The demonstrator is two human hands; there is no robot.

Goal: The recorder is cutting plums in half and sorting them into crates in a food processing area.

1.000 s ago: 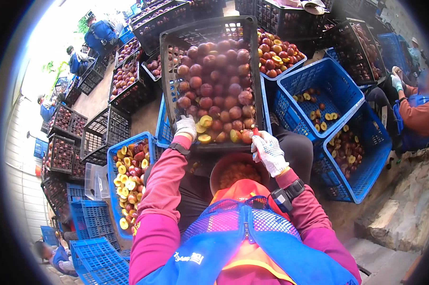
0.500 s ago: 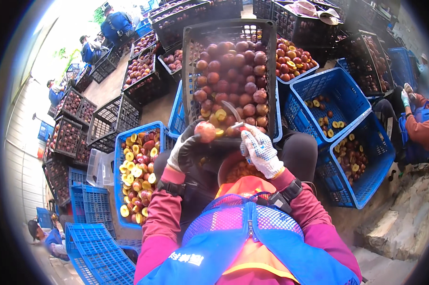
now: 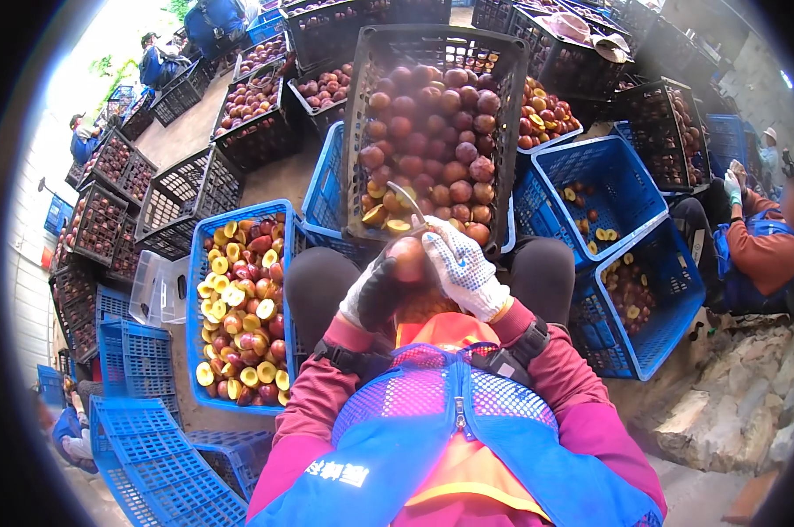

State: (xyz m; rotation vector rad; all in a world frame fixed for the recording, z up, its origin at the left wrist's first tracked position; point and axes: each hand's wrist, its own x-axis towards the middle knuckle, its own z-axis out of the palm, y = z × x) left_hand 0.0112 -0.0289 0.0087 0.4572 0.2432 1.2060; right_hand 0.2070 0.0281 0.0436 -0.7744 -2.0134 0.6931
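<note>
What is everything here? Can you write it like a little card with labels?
Place: yard crowded with black and blue plastic crates
Left hand: dark-palmed glove, holding a reddish peach
Right hand: white dotted glove, holding a curved metal blade at the peach
Black crate: straight ahead, piled with whole peaches
Blue crate: on the left, holds halved yellow peaches
Nearby person: sits on the right in orange sleeves

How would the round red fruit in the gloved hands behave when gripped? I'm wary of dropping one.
The round red fruit looks smooth, so perhaps slippery; the left hand cups it. Being round, it would likely roll if released. The right hand works a blade there, suggesting soft flesh.
</note>
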